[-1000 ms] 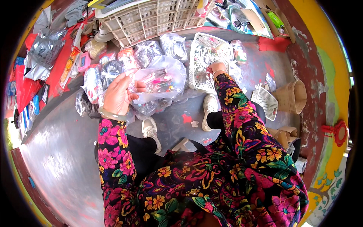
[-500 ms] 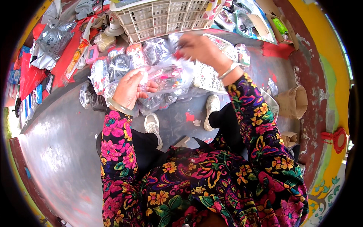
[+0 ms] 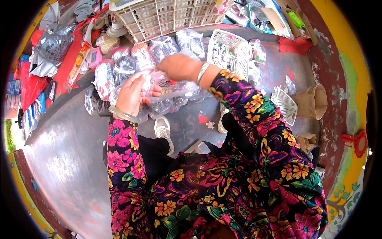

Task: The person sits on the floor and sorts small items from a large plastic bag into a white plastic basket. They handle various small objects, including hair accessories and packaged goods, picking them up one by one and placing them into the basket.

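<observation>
My left hand point(image 3: 132, 95) grips the edge of a clear plastic bag point(image 3: 172, 92), thumb on top and the other fingers curled loosely beneath. At the bag's mouth is my right hand point(image 3: 180, 68), its back toward the view. The right fingers are hidden, so what they hold, if anything, does not show. Under and around the bag lie several tied clear bags of small goods, among them a black-filled bag point(image 3: 190, 42) and a red one point(image 3: 143, 56). A white perforated basket point(image 3: 243, 59) with small items inside stands just right of my right hand.
A large cream plastic crate point(image 3: 171, 20) stands beyond the bags. Packages lie on red sheeting point(image 3: 59, 79) at far left. On the right are a small white basket point(image 3: 285, 106), a brown paper container point(image 3: 311, 102) and a chipped wall. My shoes point(image 3: 162, 128) stand below the bags.
My right hand has moved left and nearer, from beside the white basket to the clear bag's mouth, leaving the basket in full view. My left hand keeps its grip on the bag.
</observation>
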Demonstrator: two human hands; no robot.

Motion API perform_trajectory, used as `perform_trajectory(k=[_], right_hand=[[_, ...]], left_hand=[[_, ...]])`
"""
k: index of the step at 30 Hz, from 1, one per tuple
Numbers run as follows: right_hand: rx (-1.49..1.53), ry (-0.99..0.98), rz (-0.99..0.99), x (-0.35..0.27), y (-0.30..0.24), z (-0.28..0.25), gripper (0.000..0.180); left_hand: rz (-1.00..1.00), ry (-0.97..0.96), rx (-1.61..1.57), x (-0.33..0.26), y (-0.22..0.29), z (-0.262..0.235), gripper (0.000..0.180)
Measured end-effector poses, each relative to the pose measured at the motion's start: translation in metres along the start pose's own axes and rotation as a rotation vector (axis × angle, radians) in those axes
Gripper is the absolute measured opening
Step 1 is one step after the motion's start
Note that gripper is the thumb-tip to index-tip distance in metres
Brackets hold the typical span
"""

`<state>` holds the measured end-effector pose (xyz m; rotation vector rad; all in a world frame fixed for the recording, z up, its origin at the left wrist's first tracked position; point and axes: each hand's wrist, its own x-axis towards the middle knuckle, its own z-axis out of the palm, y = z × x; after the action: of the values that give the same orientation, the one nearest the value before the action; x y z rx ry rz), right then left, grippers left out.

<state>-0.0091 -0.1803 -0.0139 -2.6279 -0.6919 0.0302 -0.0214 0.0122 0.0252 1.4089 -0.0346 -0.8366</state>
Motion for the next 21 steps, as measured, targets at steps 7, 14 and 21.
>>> perform_trajectory(k=[7,14,21], right_hand=[[0.426,0.309,0.46,-0.041,0.097,-0.072,0.019],[0.107,-0.357,1.048,-0.11,0.193,0.003,0.023],[-0.322,-0.829,0.818,-0.152,0.222,0.075,0.041]], left_hand=[[0.03,-0.033,-0.007,0.001,-0.001,-0.001,0.037],[0.028,-0.02,-0.044,0.003,0.0,-0.001,0.036],[0.032,-0.022,-0.021,0.003,0.006,0.002,0.036]])
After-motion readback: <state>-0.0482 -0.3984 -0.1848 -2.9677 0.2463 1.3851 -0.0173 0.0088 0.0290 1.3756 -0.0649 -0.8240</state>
